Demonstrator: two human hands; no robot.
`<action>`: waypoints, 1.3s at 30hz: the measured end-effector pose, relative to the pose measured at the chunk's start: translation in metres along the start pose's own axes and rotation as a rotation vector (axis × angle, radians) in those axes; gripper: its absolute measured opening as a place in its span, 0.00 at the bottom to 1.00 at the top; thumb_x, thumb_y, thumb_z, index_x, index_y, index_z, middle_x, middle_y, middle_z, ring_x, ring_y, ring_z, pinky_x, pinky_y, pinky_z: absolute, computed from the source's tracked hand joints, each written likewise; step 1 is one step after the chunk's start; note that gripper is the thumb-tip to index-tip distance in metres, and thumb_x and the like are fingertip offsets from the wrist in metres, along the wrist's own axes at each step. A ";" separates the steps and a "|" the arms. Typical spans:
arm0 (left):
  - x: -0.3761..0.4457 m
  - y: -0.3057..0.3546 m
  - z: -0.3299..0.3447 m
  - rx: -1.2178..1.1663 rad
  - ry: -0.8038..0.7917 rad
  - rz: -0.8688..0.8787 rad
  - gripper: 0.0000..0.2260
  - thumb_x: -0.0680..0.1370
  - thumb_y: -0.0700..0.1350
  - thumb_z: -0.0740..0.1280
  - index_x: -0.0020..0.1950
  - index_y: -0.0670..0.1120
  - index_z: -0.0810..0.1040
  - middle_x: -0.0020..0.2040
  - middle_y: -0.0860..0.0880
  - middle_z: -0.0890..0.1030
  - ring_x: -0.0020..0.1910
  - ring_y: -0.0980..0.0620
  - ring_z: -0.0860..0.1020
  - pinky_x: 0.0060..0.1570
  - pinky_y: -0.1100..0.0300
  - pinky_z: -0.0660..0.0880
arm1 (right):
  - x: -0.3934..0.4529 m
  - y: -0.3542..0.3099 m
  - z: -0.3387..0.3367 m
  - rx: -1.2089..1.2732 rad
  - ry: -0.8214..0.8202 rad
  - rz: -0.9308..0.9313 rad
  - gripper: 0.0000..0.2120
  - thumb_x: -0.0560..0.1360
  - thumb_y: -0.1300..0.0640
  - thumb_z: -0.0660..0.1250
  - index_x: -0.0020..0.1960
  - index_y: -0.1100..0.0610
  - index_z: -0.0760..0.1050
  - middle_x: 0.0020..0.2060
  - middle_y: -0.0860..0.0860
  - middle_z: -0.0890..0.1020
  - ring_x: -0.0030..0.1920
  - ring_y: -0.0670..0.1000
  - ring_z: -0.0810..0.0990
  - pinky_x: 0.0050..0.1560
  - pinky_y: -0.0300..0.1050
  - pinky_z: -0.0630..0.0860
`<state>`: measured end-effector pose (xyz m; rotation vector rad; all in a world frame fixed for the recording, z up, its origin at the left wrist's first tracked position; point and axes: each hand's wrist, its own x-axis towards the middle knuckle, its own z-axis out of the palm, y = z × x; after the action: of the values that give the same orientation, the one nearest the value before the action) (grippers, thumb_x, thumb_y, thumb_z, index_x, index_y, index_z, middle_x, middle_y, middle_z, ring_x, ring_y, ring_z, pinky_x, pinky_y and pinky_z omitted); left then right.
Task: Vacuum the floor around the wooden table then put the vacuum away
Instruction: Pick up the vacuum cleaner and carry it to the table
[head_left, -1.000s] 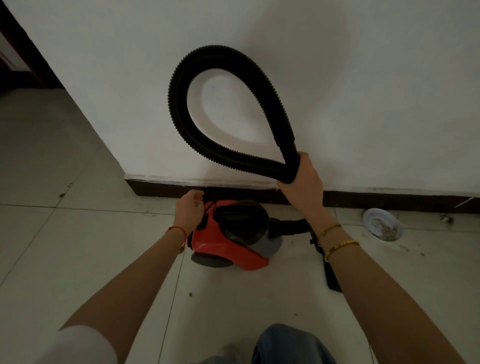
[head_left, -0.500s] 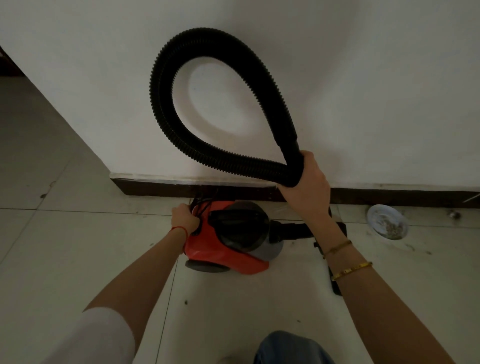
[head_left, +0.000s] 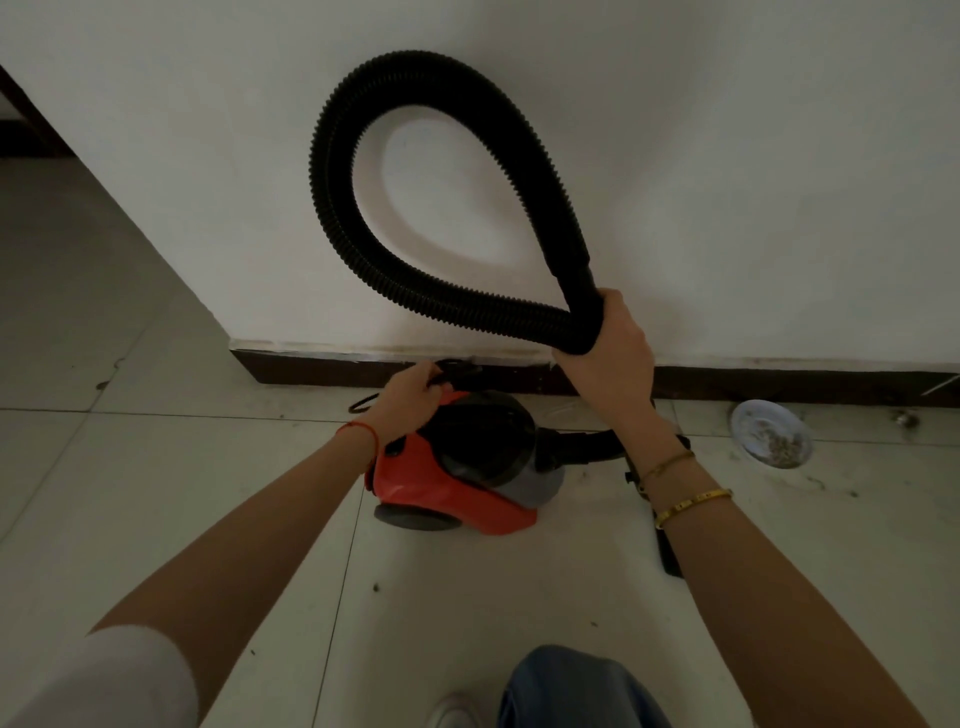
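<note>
Since a second ago the left hand (head_left: 413, 392) has shifted from the side of the red canister vacuum (head_left: 457, 467) up to its rear top, where its fingers now curl around a bundle of black power cord (head_left: 457, 370) lying against the dark skirting board (head_left: 322, 366). Meanwhile the right hand (head_left: 608, 353) has kept its place, clamped around both crossing runs of the black corrugated hose (head_left: 332, 208), so the loop stands upright in front of the white wall (head_left: 727, 130). On the tiled floor (head_left: 156, 493) the vacuum sits just beside the skirting, its long axis running left to right, hose socket toward the right. It lies below and between the two hands, with the left one nearer and already touching its rear. Tucking the cord in looks like the step in hand, then lowering the loop leftward and down onto the body. A small white dish (head_left: 771, 434) rests well apart to the right.
</note>
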<state>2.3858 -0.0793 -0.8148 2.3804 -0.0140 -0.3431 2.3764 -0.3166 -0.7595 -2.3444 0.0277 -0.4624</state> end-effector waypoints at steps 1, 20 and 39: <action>-0.004 0.003 0.004 0.065 -0.046 0.071 0.02 0.80 0.42 0.60 0.52 0.46 0.71 0.41 0.48 0.77 0.36 0.51 0.75 0.32 0.62 0.71 | 0.000 0.000 0.000 0.001 -0.004 0.005 0.27 0.67 0.51 0.74 0.62 0.58 0.69 0.51 0.53 0.80 0.47 0.52 0.79 0.39 0.44 0.75; -0.003 0.018 0.040 0.603 -0.100 0.240 0.18 0.77 0.46 0.66 0.63 0.42 0.65 0.50 0.44 0.80 0.46 0.44 0.80 0.45 0.52 0.78 | -0.001 0.002 -0.002 0.023 -0.011 -0.008 0.23 0.69 0.52 0.73 0.62 0.57 0.71 0.49 0.53 0.81 0.46 0.54 0.81 0.43 0.51 0.80; -0.063 0.084 0.007 0.636 -0.105 0.223 0.23 0.76 0.44 0.67 0.69 0.43 0.64 0.57 0.44 0.78 0.55 0.44 0.78 0.54 0.52 0.76 | -0.003 -0.045 -0.095 0.160 -0.062 -0.036 0.18 0.71 0.59 0.71 0.60 0.57 0.76 0.44 0.52 0.83 0.42 0.49 0.80 0.41 0.43 0.77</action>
<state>2.3301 -0.1395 -0.7484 2.9414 -0.5006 -0.3981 2.3363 -0.3468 -0.6673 -2.2034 -0.0783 -0.3950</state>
